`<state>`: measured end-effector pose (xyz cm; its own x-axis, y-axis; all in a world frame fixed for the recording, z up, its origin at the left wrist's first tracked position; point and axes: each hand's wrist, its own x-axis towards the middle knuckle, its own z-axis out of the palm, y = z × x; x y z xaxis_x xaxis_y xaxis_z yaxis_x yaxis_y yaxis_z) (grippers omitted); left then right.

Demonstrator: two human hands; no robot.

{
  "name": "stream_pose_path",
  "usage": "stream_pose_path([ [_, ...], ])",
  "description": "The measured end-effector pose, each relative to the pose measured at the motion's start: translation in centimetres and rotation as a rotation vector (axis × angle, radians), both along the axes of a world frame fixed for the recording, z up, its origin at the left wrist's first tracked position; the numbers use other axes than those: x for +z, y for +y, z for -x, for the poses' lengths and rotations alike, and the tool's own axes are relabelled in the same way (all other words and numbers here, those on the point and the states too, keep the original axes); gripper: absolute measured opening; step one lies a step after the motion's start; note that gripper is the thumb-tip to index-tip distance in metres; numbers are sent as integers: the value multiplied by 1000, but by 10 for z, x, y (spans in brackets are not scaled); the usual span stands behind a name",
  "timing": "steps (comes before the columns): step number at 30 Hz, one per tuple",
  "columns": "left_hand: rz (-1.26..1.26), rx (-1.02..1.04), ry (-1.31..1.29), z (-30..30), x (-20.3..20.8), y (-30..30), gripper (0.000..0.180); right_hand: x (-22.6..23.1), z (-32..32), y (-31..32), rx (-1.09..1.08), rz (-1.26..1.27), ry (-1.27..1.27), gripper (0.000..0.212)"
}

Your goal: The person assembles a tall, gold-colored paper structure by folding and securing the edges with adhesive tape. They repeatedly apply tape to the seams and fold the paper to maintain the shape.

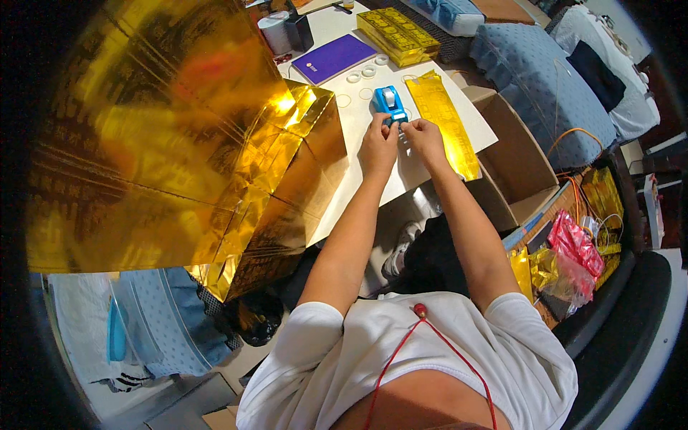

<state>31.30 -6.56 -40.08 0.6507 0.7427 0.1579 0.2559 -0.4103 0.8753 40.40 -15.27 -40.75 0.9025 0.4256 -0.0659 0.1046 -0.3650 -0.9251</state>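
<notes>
A blue tape dispenser (389, 104) with a roll in it stands on the white table (337, 193). Both my hands meet at its near end. My left hand (380, 140) and my right hand (424, 138) each pinch with thumb and forefinger, and what shows between them looks like a short strip of clear tape (403, 135). Right of the dispenser lies a flat gold foil packet (446, 122). At my left rises a large gold foil box shape (287, 186) with dark printing, its big sheet (143, 143) filling the left of the view.
Tape rolls (368, 72) and a purple booklet (335, 59) lie farther back, near a stack of gold packets (398, 34). An open cardboard box (519, 150) stands against the table's right edge. Pink plastic wrapping (575, 247) and gold foil pieces lie at the right.
</notes>
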Motion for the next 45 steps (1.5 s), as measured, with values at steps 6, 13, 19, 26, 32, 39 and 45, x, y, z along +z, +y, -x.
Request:
stream_pose_path([
  [6,-37,28,-15,0,-1,-1,23,7,14,-15,-22,427,-640,23],
  [13,-38,52,-22,1,-5,-2,27,13,36,-47,8,-250,-139,21],
  [19,91,-18,-126,6,-3,4,30,67,29,-42,21,-684,146,18],
  [26,512,-248,-717,42,35,-22,31,109,53,-40,99,-830,240,21],
  [32,230,-408,-762,84,115,-47,39,127,82,-37,182,-966,372,18],
  [39,223,-322,-729,101,116,-52,33,132,102,-37,218,-997,400,18],
  [45,246,-245,-717,110,125,-54,31,140,110,-39,205,-947,347,19],
])
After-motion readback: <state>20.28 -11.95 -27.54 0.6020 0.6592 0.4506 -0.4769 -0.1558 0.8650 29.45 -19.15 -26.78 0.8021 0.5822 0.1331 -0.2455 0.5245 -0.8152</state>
